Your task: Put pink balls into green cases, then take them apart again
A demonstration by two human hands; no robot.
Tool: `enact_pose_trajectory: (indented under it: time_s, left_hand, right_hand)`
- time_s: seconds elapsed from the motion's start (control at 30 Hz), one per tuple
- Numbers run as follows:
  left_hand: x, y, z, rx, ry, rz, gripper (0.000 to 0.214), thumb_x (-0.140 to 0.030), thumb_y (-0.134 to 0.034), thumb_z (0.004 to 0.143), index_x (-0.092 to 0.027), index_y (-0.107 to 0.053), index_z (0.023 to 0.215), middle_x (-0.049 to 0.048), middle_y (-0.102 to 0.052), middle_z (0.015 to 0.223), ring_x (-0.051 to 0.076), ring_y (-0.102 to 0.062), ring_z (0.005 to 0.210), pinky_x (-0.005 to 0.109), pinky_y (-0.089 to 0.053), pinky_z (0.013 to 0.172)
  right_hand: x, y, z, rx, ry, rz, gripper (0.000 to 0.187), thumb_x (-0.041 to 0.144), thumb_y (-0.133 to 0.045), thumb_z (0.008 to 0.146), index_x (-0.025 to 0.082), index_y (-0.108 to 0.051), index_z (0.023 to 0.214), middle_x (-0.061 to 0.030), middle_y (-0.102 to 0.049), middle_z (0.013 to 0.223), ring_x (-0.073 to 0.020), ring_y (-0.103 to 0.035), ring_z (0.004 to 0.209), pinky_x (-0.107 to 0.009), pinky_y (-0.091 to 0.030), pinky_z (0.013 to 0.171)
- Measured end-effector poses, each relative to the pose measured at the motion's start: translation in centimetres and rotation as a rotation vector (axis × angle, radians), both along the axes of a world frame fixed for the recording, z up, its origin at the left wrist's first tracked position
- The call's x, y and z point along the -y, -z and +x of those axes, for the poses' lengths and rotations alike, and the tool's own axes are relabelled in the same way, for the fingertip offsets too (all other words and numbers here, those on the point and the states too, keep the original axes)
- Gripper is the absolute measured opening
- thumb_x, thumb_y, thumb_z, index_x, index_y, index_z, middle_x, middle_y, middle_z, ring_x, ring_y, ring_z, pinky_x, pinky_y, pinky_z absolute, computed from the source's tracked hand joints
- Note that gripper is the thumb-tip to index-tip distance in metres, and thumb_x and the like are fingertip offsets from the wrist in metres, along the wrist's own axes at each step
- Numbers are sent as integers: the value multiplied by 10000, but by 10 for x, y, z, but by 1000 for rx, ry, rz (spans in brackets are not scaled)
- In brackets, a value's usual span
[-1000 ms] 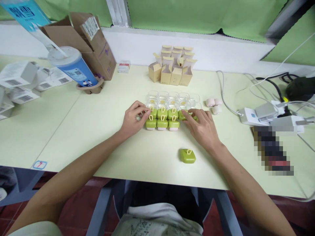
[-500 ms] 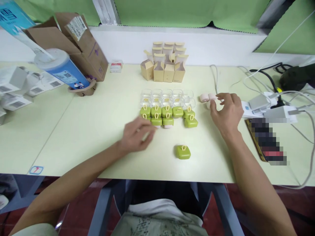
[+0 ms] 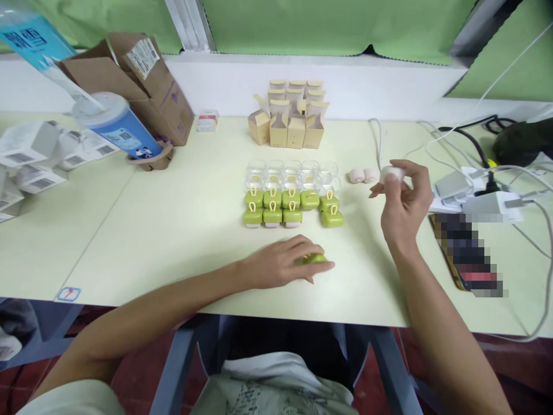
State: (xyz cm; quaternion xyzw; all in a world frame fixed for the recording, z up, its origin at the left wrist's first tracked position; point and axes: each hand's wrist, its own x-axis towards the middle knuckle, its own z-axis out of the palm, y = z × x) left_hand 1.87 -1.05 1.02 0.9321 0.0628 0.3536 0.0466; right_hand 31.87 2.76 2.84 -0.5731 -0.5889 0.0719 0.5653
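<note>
My left hand [image 3: 285, 266] lies over a lone green case [image 3: 315, 259] near the table's front, fingers curled around it. My right hand [image 3: 401, 199] is raised at the right, pinching a small pale pink piece [image 3: 391, 172] between thumb and fingertips. Two more pink pieces [image 3: 362, 175] rest on the table just left of it. Several green cases with yellow loops [image 3: 290, 206] sit in rows in the middle, with clear plastic shells [image 3: 291, 172] behind them.
Several small tan cartons [image 3: 288, 121] stand at the back. A brown cardboard box [image 3: 142, 86] and a blue cup [image 3: 118, 124] are at the back left, white labelled boxes [image 3: 30, 155] at far left. Cables and a white adapter [image 3: 470, 196] crowd the right.
My left hand moved from the green rows to the lone green case. My right hand went to the pink pieces, picked one up and lifted it.
</note>
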Motion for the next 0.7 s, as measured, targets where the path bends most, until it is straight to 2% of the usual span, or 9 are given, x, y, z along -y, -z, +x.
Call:
enact_pose_trajectory:
  time_s: [0.1, 0.2, 0.27, 0.4, 0.57, 0.7]
  left_hand:
    - [-2, -4, -9, 256, -151, -225, 516, -401, -800, 1030, -216, -660, 1491, 111, -775, 1258, 195, -779, 1128, 328, -696, 977]
    - [-6, -10, -16, 381, -325, -311, 672, -501, -892, 927, -297, -669, 1528, 94, -799, 1255, 219, -794, 1126, 335, -711, 907]
    - [-10, -11, -19, 392, -386, -326, 685, -524, -904, 908, -324, -681, 1525, 86, -802, 1246, 224, -795, 1111, 339, -708, 875]
    - [-14, -10, -21, 363, -382, -254, 686, -562, -839, 964, -349, -646, 1586, 78, -786, 1223, 215, -779, 1073, 366, -689, 890]
    - [-13, -7, -20, 357, -348, -246, 694, -585, -744, 1033, -351, -578, 1665, 84, -744, 1229, 208, -735, 1071, 353, -659, 866]
    - [-15, -6, -18, 360, -329, -212, 695, -560, -740, 1037, -332, -574, 1673, 93, -707, 1216, 203, -712, 1092, 327, -650, 851]
  right_hand:
    - [13, 0, -26, -243, -306, -19, 429, 540, -702, 1061, 347, -632, 1437, -56, -740, 1236, -200, -767, 810, -423, -708, 776]
    - [31, -2, -50, -326, -545, -129, 466, 510, -819, 1007, 347, -699, 1427, -73, -787, 1197, -212, -788, 786, -392, -720, 716]
    - [42, -6, -61, -347, -639, -173, 438, 474, -887, 962, 325, -762, 1354, -87, -797, 1219, -227, -816, 878, -369, -735, 736]
    - [52, -13, -71, -434, -794, -234, 411, 375, -930, 934, 313, -813, 1323, -87, -747, 1376, -243, -826, 1106, -388, -758, 878]
    - [50, -12, -69, -388, -819, -254, 382, 331, -923, 950, 312, -834, 1322, -73, -835, 1234, -227, -830, 1091, -422, -719, 1026]
    - [49, -10, -71, -374, -872, -241, 372, 297, -909, 962, 338, -840, 1325, -71, -830, 1294, -225, -824, 1139, -404, -719, 1015]
